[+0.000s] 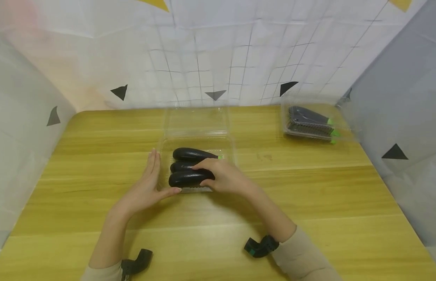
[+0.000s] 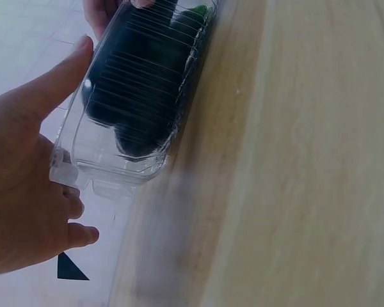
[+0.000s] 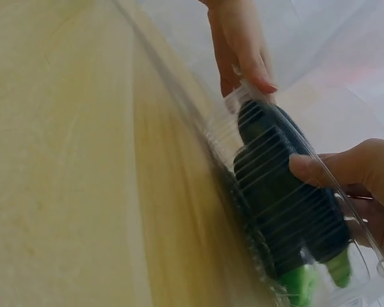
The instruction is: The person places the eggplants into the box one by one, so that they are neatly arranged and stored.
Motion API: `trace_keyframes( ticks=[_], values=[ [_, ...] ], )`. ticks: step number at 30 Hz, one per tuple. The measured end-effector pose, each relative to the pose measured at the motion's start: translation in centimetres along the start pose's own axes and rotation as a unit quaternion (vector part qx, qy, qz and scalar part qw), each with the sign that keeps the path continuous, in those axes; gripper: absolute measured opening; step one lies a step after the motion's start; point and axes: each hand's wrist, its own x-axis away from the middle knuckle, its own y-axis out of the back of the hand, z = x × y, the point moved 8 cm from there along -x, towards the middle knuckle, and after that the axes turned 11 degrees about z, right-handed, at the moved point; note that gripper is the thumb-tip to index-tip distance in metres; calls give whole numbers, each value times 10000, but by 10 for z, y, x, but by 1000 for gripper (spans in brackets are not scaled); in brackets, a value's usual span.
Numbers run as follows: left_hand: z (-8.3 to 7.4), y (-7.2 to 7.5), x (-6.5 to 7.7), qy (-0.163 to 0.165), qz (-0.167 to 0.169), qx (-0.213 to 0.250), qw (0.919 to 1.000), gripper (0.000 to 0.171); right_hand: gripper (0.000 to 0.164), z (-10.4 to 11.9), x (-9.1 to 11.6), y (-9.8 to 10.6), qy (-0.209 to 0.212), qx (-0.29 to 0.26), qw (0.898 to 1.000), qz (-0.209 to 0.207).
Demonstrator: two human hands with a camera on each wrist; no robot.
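A clear plastic clamshell box (image 1: 164, 146) sits on the table with its lid (image 1: 197, 120) folded back. Inside lie three dark eggplants side by side: a rear one (image 1: 190, 153), a middle one (image 1: 179, 167) and a front one (image 1: 186, 180). My right hand (image 1: 225, 177) grips the front eggplant near its stem end, thumb on its near side and fingers over its far side. My left hand (image 1: 145, 189) rests against the box's left end, fingers straight along the wall and thumb stretched to the front rim. Green stem ends (image 3: 301, 284) show through the wall in the right wrist view.
Another clear box (image 1: 285, 127) holding dark eggplants (image 1: 307, 116) with green stems stands at the table's back right. White sheeting (image 1: 218, 47) walls in the back and both sides. The wooden table (image 1: 211, 242) extends under both forearms.
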Motion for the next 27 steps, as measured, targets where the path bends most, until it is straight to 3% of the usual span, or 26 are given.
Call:
trace_keyframes(
  ticks=[12, 27],
  values=[
    [0, 0, -1, -15, 32, 66, 10000, 121, 43, -11, 8, 17, -195, -26, 9990, -391],
    [-2, 0, 1, -53, 52, 162, 9998, 120, 44, -22, 23, 39, -189, -602, 9935, -951]
  ],
)
